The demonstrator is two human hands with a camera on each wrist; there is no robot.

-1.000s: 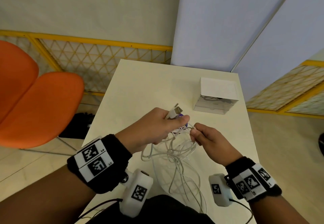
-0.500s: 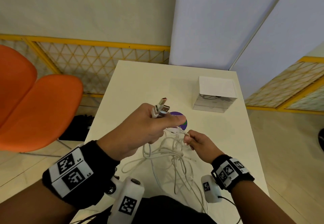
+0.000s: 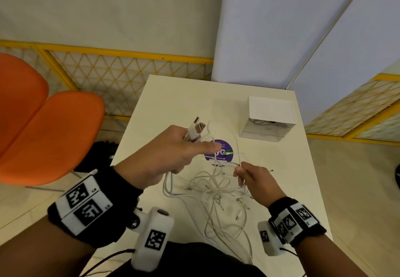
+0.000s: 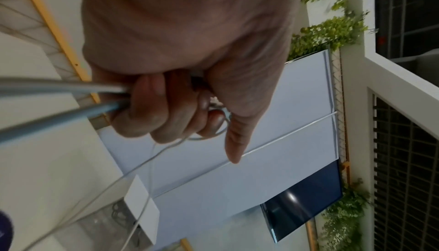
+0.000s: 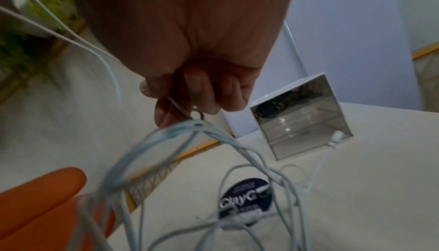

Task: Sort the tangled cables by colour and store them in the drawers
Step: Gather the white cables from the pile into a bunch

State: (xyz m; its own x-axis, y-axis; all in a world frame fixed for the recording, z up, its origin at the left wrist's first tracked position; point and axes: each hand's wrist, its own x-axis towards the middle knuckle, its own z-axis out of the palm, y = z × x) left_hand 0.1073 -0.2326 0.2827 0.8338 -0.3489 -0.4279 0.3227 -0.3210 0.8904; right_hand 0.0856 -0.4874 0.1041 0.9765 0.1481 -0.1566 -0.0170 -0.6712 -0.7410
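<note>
A tangle of white cables (image 3: 214,190) lies on the cream table (image 3: 173,103) in front of me. My left hand (image 3: 173,157) is raised above it and grips white cables (image 4: 71,95), with their USB plugs (image 3: 195,128) sticking out past the knuckles and the thumb stretched out. My right hand (image 3: 249,177) pinches thin white strands (image 5: 187,129) at the tangle's right side. The small drawer unit (image 3: 268,123), white on top with clear fronts, stands at the far right; dark cables show in its top drawer (image 5: 285,103).
A round purple sticker (image 3: 220,153) sits on the table beyond the tangle. An orange chair (image 3: 43,129) stands left of the table. A yellow lattice fence (image 3: 129,68) and pale blue panels (image 3: 281,27) close off the far side.
My left hand has risen and drawn left with the USB plugs, pulling cable out of the tangle. My right hand has slid right and nearer, still pinching strands.
</note>
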